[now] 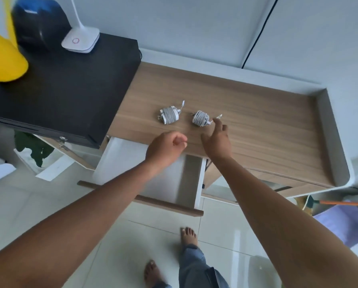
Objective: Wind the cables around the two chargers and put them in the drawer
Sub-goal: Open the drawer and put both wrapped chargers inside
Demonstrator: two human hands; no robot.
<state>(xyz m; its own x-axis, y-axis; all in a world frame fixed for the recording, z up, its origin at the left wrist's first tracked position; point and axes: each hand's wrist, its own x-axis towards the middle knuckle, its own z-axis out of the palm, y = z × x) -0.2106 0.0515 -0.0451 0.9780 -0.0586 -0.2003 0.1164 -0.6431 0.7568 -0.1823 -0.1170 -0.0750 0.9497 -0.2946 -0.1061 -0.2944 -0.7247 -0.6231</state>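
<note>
Two white chargers lie side by side on the wooden desk top [257,113], each with its cable wound around it: the left charger [169,114] and the right charger [201,118]. A short plug end sticks out from each. My right hand [217,140] hovers just in front of the right charger, fingers apart, index fingertip close to its loose plug end. My left hand [165,148] is loosely curled over the desk's front edge and holds nothing. Below both hands the white drawer [191,179] stands pulled out, and what shows of its inside is bare.
A black box-like unit [70,90] adjoins the desk on the left, carrying a white lamp base [80,41], a dark blue device [39,21] and a yellow object [3,59]. The desk has a raised white rim [331,132] at the right. My bare feet stand on the tiled floor.
</note>
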